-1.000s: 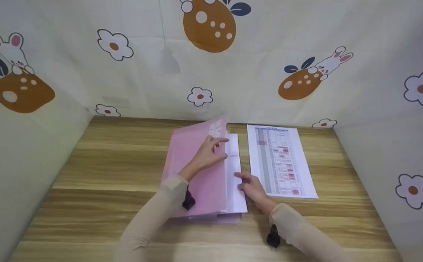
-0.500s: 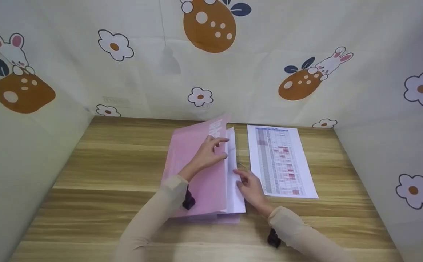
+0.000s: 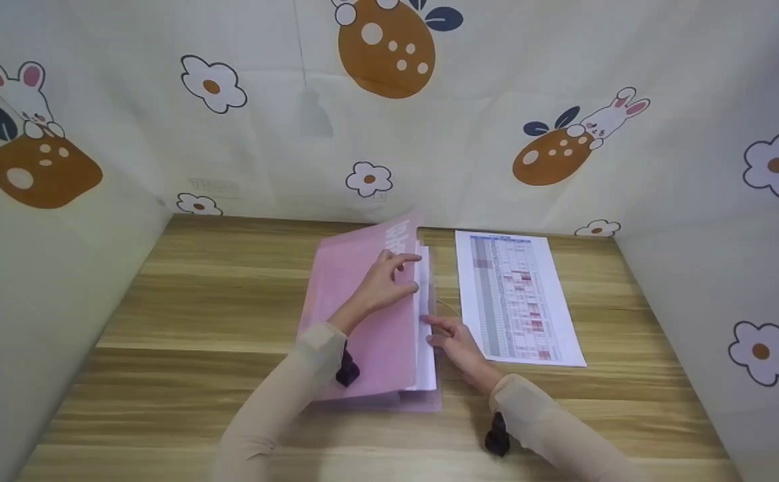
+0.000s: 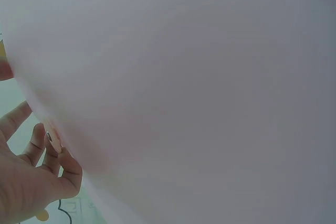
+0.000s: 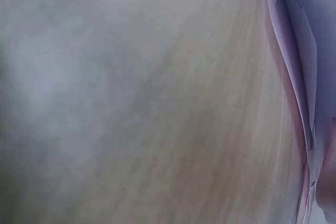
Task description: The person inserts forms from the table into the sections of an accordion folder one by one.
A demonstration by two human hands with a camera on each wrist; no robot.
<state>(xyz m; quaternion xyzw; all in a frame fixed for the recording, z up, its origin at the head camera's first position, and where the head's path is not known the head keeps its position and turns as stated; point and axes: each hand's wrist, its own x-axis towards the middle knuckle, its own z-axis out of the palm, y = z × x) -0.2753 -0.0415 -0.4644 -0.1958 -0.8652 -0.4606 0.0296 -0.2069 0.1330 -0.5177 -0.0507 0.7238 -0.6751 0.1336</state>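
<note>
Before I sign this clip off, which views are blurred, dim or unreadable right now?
Head: evenly lit, though the printed sheet's small text is unreadable; left wrist: the pink folder seems to fill most of it, dim and nearly featureless; right wrist: tabletop badly blurred, papers sharper.

Table (image 3: 181,294): wood-grain, light brown, darker streaks running side to side. Folder (image 3: 382,348) on it, pink, around middle: top cover lifted along right side, lower cover showing beneath at near right corner; white lettering near far right corner. Sheet (image 3: 520,301) right of folder, apart from it, lying flat, far end near table's back edge; white, printed grid, grey column, scattered red cells, blue strip at far end. Between them, thin curved strand (image 3: 449,306), material unclear.
</note>
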